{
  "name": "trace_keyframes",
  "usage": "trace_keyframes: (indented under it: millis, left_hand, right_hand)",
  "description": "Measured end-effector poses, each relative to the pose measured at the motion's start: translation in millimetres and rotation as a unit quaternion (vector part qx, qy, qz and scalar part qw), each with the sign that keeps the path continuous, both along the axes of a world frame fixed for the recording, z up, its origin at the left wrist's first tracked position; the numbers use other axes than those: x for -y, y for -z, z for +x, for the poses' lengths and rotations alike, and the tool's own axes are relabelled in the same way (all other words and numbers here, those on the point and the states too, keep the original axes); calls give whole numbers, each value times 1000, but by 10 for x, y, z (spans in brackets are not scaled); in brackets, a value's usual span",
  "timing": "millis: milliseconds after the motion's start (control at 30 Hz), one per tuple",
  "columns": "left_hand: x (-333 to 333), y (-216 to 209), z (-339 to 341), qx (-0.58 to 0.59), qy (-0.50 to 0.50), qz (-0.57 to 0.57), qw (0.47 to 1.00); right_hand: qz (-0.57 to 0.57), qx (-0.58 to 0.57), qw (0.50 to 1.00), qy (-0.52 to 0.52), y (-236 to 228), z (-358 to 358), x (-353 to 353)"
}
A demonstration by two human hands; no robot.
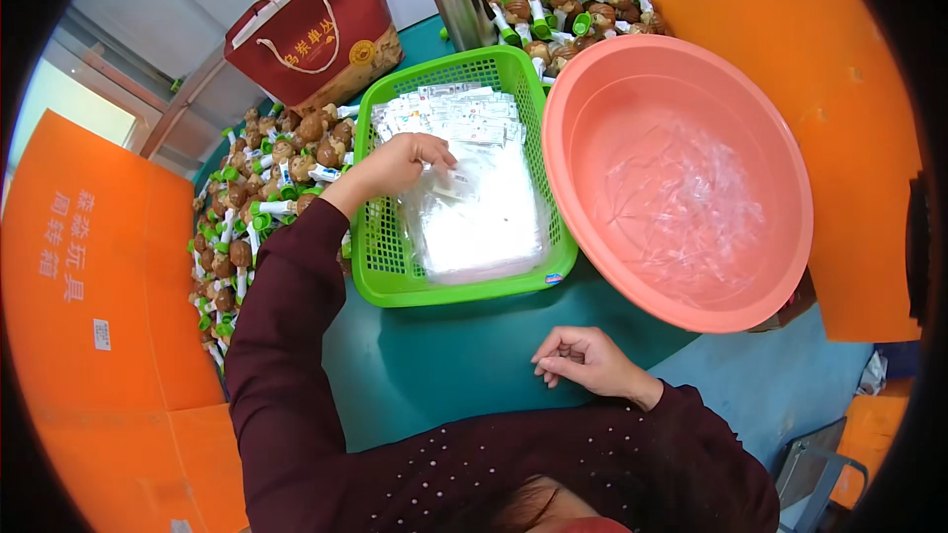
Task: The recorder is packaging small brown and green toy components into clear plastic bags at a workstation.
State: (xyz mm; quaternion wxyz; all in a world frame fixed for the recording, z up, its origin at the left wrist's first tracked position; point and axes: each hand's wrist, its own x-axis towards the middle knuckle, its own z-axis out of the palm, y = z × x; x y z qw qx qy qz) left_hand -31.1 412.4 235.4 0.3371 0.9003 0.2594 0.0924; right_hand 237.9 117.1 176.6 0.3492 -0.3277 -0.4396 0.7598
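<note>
My left hand reaches into a green plastic basket. Its fingers are pinched at the edge of a clear plastic bag on top of a flat stack of bags. Behind the fingers, small printed white packets lie layered at the far end of the basket. My right hand rests near the front of the green table, apart from the basket. Its fingers are loosely curled together, and nothing shows in them.
A pink basin holding crumpled clear plastic overlaps the basket's right side. Small brown-headed toys are heaped at left, with more toys behind. A red paper bag and steel flask stand behind. Orange panels flank both sides.
</note>
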Motion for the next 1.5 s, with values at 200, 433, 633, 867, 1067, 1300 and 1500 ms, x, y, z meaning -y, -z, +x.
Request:
trace_keyframes:
  millis: [200,433,633,867,1067,1300,1500]
  left_hand:
    - [113,-3,295,19,-210,21,977]
    - [226,288,547,-142,-375,182,898]
    - [232,285,591,-164,-433,91,882]
    - [351,187,740,-122,-482,26,867]
    - [664,91,943,-6,-527,34,849]
    - [906,33,1142,3,-445,150,883]
    - [575,-58,948,-108,-372,-38,921]
  right_hand:
    - [-1,-10,1000,-6,46,43,-57]
    - [-13,-7,1000,-4,70,35,-23]
    - [678,246,681,122,-432,-51,-179]
    - [582,522,583,223,-552,-558,-604]
    - [487,583,650,22,-644,-528,-499]
    - [508,574,640,54,-618,-512,-431]
    - [523,570,630,71,-659,-528,-368]
